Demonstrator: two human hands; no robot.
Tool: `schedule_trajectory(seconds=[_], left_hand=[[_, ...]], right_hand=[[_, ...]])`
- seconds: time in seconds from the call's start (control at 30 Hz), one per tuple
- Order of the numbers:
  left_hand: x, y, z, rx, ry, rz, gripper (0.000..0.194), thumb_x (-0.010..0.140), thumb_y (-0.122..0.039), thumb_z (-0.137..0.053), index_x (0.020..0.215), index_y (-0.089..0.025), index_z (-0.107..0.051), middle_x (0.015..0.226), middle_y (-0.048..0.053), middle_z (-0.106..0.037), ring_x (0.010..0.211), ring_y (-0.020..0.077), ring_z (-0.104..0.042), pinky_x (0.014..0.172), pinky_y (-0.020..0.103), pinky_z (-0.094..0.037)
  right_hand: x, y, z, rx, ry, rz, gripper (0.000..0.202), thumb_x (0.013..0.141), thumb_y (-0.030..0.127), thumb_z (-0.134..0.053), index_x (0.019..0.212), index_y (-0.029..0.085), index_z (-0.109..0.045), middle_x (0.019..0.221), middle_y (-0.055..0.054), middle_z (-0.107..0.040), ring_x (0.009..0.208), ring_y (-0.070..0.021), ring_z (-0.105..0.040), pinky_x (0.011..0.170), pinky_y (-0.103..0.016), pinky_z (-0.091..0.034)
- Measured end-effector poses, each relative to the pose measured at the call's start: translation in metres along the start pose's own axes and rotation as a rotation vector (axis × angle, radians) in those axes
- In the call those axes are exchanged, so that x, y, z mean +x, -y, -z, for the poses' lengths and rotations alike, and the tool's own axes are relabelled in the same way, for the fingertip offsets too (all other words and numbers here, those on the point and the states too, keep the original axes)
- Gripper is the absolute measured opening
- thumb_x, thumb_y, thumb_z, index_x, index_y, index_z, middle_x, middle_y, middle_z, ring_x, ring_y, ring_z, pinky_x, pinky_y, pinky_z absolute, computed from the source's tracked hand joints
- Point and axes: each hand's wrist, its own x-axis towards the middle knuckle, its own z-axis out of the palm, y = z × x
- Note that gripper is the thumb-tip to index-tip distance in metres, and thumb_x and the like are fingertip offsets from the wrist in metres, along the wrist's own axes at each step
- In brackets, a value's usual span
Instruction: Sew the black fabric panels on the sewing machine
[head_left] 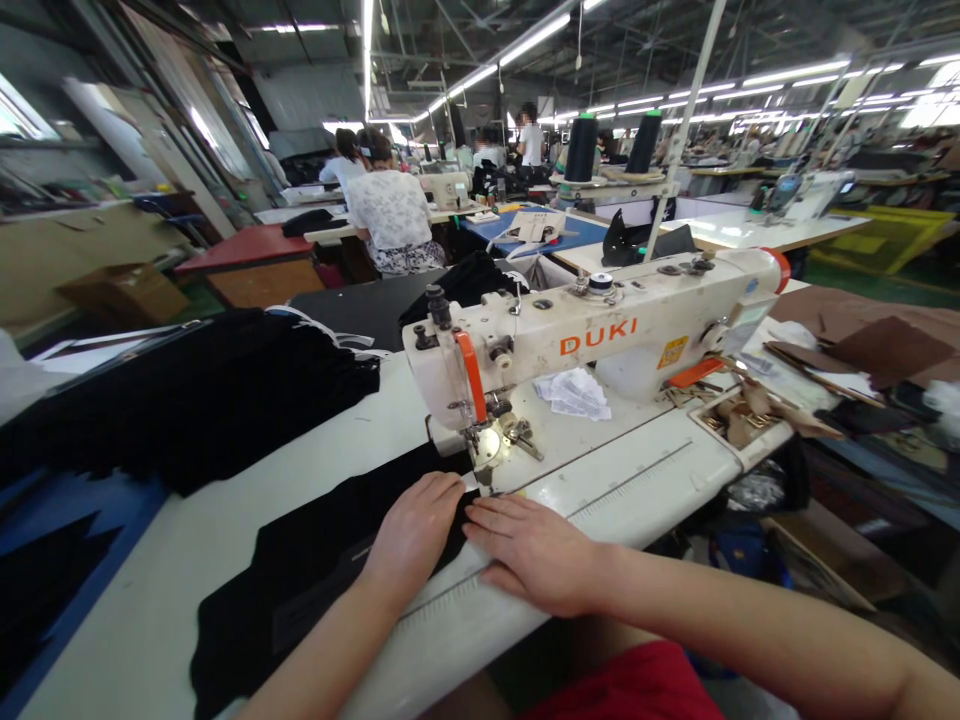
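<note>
A piece of black fabric [300, 560] lies flat on the white sewing table, its right edge under the needle area of a white sewing machine [525, 345] with an orange finger guard. My left hand [420, 530] rests on the fabric just in front of the presser foot, palm down, fingers extended. Beside it, my right hand [532, 550] lies flat with its fingertips on the fabric's right edge and its palm over the table's printed ruler. The needle tip is too small to make out. A small lamp lights the spot by the foot.
A heap of black fabric pieces [187, 390] lies at the left. White paper labels [574, 393] sit on the machine bed. A small tray [750, 430] of scraps stands at the right. Black thread cones [581, 150] stand behind the machine. A co-worker [390, 210] sits farther back.
</note>
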Motion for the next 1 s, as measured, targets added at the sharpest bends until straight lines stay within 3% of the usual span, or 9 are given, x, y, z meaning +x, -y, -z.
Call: schedule_trajectory(seconds=[0.5, 0.7, 0.8, 1.0], left_hand=[[0.0, 0.004, 0.001, -0.027, 0.006, -0.025, 0.031, 0.092, -0.008, -0.037, 0.097, -0.015, -0.066, 0.096, 0.008, -0.07, 0.091, 0.0211, -0.065, 0.087, 0.038, -0.055], [0.0, 0.003, 0.001, -0.003, 0.004, -0.026, 0.033, 0.092, -0.006, -0.035, 0.1, -0.013, -0.067, 0.098, 0.01, -0.071, 0.093, 0.0214, -0.065, 0.087, 0.038, -0.056], [0.001, 0.003, 0.001, 0.011, 0.014, -0.017, 0.035, 0.092, -0.006, -0.034, 0.099, -0.013, -0.068, 0.098, 0.01, -0.071, 0.092, 0.0214, -0.065, 0.087, 0.039, -0.056], [-0.003, 0.0, -0.001, -0.025, 0.004, 0.042, 0.034, 0.091, -0.007, -0.038, 0.105, -0.015, -0.068, 0.102, 0.01, -0.071, 0.096, 0.0214, -0.065, 0.089, 0.039, -0.056]], right_hand=[[-0.001, -0.002, 0.001, 0.02, -0.028, 0.032, 0.045, 0.096, 0.034, -0.05, 0.134, 0.009, -0.051, 0.141, -0.015, -0.051, 0.134, -0.0248, -0.042, 0.111, -0.039, -0.035], [0.015, -0.019, 0.008, -0.035, -0.112, 0.004, 0.023, 0.097, 0.023, -0.048, 0.108, 0.014, -0.067, 0.106, -0.01, -0.069, 0.101, -0.0207, -0.06, 0.094, -0.034, -0.046], [0.028, -0.03, 0.008, -0.102, -0.15, -0.043, 0.019, 0.095, 0.022, -0.052, 0.103, 0.015, -0.068, 0.093, -0.008, -0.067, 0.091, -0.0208, -0.058, 0.087, -0.034, -0.047], [0.036, -0.038, 0.003, -0.22, -0.111, -0.034, 0.018, 0.095, 0.02, -0.051, 0.099, 0.015, -0.068, 0.088, -0.008, -0.062, 0.089, -0.0215, -0.052, 0.081, -0.033, -0.046]])
